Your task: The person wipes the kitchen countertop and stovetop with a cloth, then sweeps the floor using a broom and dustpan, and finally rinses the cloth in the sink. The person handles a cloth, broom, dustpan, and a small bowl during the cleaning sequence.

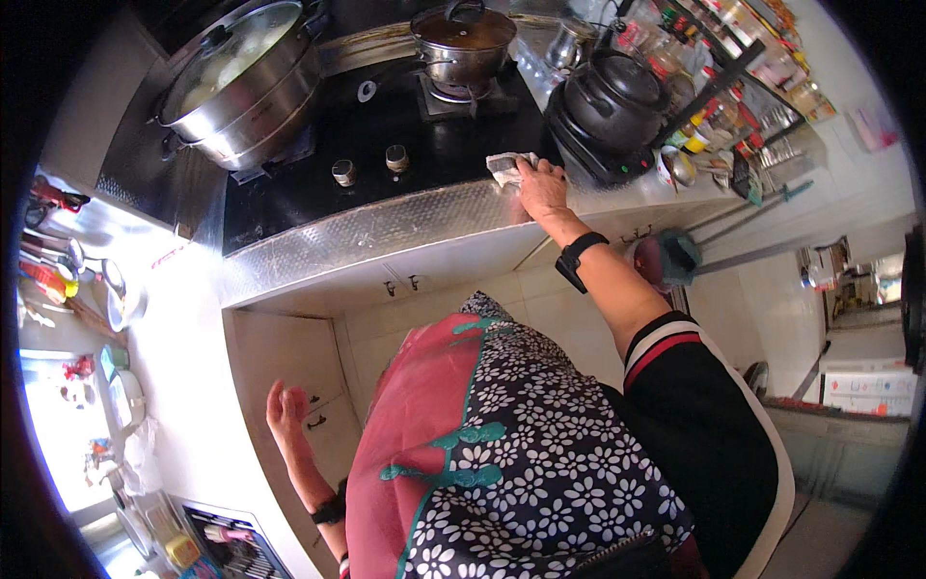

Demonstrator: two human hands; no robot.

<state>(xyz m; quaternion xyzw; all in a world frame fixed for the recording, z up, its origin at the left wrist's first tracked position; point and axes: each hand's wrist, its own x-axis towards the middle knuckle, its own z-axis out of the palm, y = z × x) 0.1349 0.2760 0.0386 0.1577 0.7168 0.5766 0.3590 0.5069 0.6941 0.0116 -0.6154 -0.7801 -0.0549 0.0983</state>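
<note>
My right hand [542, 187] presses a folded, soiled cloth [506, 168] onto the front right edge of the black glass gas hob [289, 192]. Two control knobs stand on the hob to the left of the cloth, and a lidded steel saucepan [463, 61] sits on the burner behind it. A large steel steamer with a glass lid [249, 108] stands on the left burner. My left hand [288, 409] hangs low at my left side, fingers partly curled, holding nothing, away from the hob.
Right of the hob, a black pot [615, 98] stands on an electric cooker base [608, 170], near a rack [712, 94] of bottles and jars. The patterned metal counter edge [362, 231] runs along the front, above cabinet doors. A bin [662, 260] stands at the lower right.
</note>
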